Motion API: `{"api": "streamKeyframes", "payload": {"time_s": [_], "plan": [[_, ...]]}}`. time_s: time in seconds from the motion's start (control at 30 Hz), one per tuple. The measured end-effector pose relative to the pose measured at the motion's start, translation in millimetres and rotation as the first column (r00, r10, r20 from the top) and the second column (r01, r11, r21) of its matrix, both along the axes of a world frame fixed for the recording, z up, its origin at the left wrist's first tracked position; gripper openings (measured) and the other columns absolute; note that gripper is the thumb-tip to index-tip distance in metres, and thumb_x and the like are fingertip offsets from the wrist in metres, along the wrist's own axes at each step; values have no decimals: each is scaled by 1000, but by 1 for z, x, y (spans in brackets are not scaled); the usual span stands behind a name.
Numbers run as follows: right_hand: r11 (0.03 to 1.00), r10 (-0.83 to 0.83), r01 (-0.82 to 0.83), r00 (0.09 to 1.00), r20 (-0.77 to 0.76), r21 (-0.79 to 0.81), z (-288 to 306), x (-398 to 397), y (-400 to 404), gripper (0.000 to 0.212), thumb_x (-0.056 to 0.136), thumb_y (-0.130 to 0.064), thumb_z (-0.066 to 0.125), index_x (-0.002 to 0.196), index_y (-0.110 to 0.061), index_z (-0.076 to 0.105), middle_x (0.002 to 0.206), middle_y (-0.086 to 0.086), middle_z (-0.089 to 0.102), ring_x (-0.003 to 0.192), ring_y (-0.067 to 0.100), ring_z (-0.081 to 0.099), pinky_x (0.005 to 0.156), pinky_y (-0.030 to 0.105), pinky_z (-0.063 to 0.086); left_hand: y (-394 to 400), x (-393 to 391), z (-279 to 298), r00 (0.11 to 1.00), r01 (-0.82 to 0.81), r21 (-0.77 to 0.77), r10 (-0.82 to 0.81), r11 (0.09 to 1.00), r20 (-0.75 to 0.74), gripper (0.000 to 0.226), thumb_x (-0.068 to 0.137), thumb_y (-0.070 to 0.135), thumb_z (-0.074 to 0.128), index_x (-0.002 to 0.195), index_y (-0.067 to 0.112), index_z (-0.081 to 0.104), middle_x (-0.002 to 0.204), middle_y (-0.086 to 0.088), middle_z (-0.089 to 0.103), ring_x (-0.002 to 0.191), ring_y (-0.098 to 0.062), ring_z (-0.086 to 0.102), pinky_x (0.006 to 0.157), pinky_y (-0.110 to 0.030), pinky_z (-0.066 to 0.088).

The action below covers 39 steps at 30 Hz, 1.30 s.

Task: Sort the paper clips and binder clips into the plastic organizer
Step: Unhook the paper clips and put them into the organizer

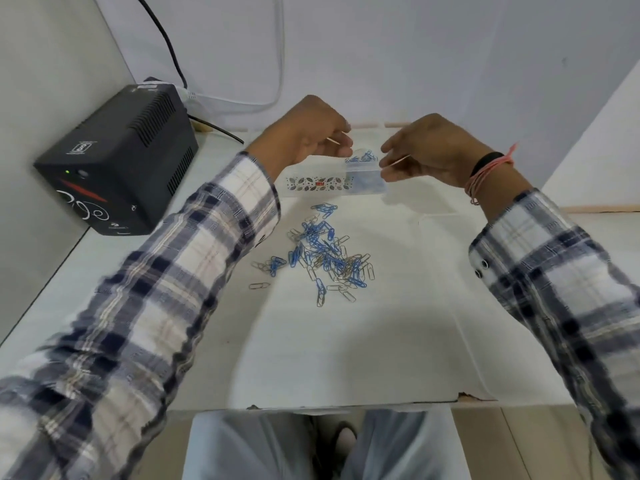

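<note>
Head view, both hands' fingers pinching thin sticks (blurred) above organizer [332,178], clips [322,258] nearer.

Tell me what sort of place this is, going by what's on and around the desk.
Probably an office cubicle or study corner. A black UPS power unit with cables sits in the corner, plain partition walls enclose the white desk, and loose paper clips lie in front of a small plastic organizer.

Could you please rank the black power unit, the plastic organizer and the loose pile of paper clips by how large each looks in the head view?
1. black power unit: clearly largest.
2. pile of paper clips and plastic organizer: similar extent. The hands hide part of the organizer, which also sits farther back, so I would not rank these two.
</note>
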State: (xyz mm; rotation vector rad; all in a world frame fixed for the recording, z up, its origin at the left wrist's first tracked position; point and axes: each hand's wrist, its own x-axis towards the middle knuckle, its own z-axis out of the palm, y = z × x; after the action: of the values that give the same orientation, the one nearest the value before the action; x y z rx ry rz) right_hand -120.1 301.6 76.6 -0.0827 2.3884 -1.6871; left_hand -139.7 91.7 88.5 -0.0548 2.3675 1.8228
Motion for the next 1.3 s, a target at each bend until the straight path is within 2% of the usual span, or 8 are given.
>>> {"api": "streamKeyframes", "payload": {"time_s": [0.13,0.33,0.57,0.77,0.97,1.03,1.17,1.3], "plan": [[905,297,-303,953,64,300,-16,30,-7,26,89,-8,74,111,5,70,102,24,72,83,29,69,74,36,64,-23,46,-2,985,174,-363,-161,915,68,21,95,0,65,115,-8,67,105,-22,74,74,-28,71,67,-32,63],[586,460,-602,798,389,542,-40,61,-35,56,70,-23,93,116,-12,62,99,18,76,88,37,76,72,35,63,-61,96,-25,811,554,-701,-99,450,577,51,76,12,88,118,-6,66,115,-13,68,79,-28,77,74,-37,65],[776,474,-470,874,102,421,-53,59,-70,28,81,-2,80,105,-1,67,87,16,75,80,35,76,74,38,64,-56,106,-50,921,304,-429,-147,851,361,15,85,-11,73,100,-12,71,98,-25,76,76,-26,75,77,-32,65],[623,471,-221,872,-134,751,-58,47,-79,49,92,2,45,140,-2,55,147,15,53,138,33,46,113,39,36,-76,87,-68,994,67,-868,-105,491,18,40,91,1,50,129,0,63,131,-17,63,117,-33,62,97,-38,53],[607,632,-430,771,-78,669,-63,62,-71,47,88,3,52,124,-18,70,124,-1,68,112,21,62,105,43,47,-79,116,-63,952,288,-669,-283,685,120,47,88,-9,49,120,15,73,113,0,67,101,-17,60,75,-26,49],[614,634,-453,771,-62,646,-55,66,-60,37,91,-18,70,126,-28,68,124,-8,66,107,17,64,101,40,50,-95,125,-58,910,402,-684,-347,608,227,57,89,-1,63,139,27,59,127,5,57,112,-19,57,76,-26,49],[331,602,-437,780,170,836,-52,77,-50,102,63,-72,80,149,-39,36,131,-9,46,112,17,55,102,39,46,-111,132,-60,851,507,-798,-334,326,404,106,69,29,94,152,45,31,137,5,40,122,-23,53,100,-46,51],[506,601,-358,799,-23,784,-71,74,-69,84,71,-60,82,140,-23,50,126,1,55,98,17,56,84,29,43,-90,123,-75,900,412,-670,-393,618,190,76,79,13,86,143,35,51,127,3,53,112,-22,63,97,-45,55]]}}
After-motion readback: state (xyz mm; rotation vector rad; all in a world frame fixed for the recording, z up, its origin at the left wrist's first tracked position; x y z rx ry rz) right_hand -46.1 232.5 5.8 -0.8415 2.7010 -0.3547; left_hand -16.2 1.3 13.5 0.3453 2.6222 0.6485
